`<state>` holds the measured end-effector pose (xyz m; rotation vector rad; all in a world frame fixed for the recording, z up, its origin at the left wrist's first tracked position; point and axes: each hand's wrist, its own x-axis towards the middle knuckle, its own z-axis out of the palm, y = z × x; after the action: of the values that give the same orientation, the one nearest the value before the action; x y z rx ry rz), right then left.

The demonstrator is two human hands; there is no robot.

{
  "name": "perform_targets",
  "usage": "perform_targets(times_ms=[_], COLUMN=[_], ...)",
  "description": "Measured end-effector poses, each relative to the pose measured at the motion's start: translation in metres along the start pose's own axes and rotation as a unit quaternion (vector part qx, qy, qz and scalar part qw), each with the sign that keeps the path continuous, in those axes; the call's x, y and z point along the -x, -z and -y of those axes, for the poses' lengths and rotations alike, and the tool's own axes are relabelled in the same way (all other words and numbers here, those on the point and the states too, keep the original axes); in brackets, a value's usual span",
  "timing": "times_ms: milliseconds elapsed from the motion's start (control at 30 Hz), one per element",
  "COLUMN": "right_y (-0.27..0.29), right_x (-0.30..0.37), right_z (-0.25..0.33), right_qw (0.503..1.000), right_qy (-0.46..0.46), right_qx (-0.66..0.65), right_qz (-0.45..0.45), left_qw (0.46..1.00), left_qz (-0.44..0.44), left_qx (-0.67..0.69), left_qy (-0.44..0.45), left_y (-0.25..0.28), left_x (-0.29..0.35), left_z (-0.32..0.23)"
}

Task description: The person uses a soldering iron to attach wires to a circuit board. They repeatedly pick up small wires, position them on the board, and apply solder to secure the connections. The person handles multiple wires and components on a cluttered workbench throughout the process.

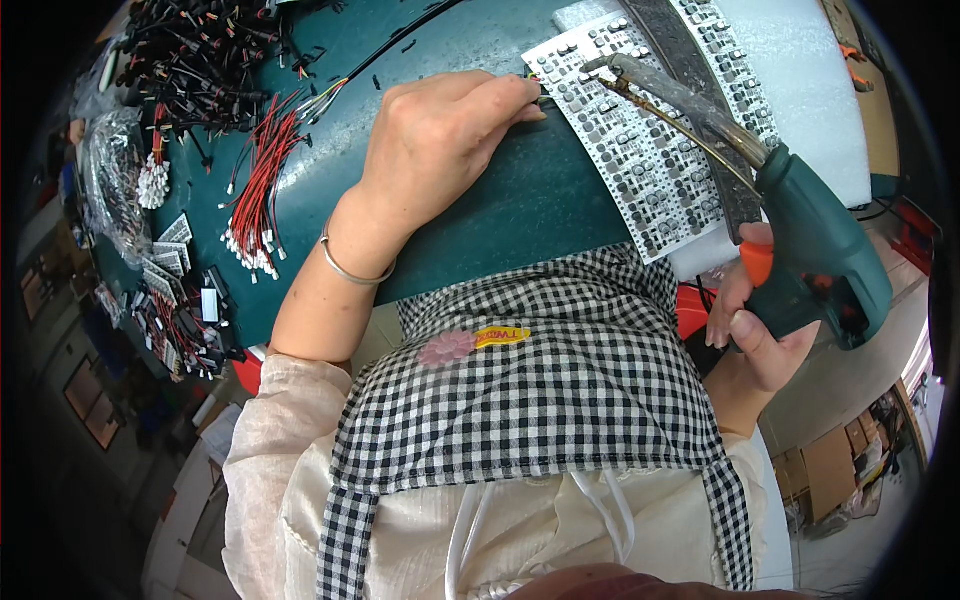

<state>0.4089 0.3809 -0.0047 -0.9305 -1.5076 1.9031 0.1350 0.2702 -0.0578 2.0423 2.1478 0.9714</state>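
My left hand (440, 140) is closed in a pinch at the upper left edge of a white circuit board panel (650, 150). Thin coloured wires (538, 82) show at its fingertips, partly hidden by the fingers. My right hand (765, 345) grips a green soldering gun (825, 235) with an orange trigger. The gun's tip reaches over the panel's upper part, and a thin brass-coloured tube runs beside its barrel. Small dark components cover the panel in rows. Across the panel lies a dark strip (690, 90), with more white board visible beyond it.
White foam (815, 110) extends under the boards at right. On the green table (330, 220) lie red-and-black wires (265, 190) with white connectors, and a black cable (405, 45) with stripped ends. Black cables (195, 60), a clear plastic bag (112, 165) and small boards (165, 270) crowd the left.
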Motion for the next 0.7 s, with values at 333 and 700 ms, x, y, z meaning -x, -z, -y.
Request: perform_targets(times_ms=[333,700], right_y=[0.004,0.015], right_x=[0.005,0.017], right_z=[-0.001,-0.002], right_qw=[1.000,0.999], right_qy=[-0.002,-0.028], right_qx=[0.005,-0.031], right_qz=[0.000,0.006], left_qw=[0.999,0.943], left_qz=[0.011,0.039], left_qx=[0.013,0.218], left_qy=[0.052,0.248], left_y=[0.003,-0.003], left_x=[-0.003,-0.003], left_z=[-0.006,-0.009])
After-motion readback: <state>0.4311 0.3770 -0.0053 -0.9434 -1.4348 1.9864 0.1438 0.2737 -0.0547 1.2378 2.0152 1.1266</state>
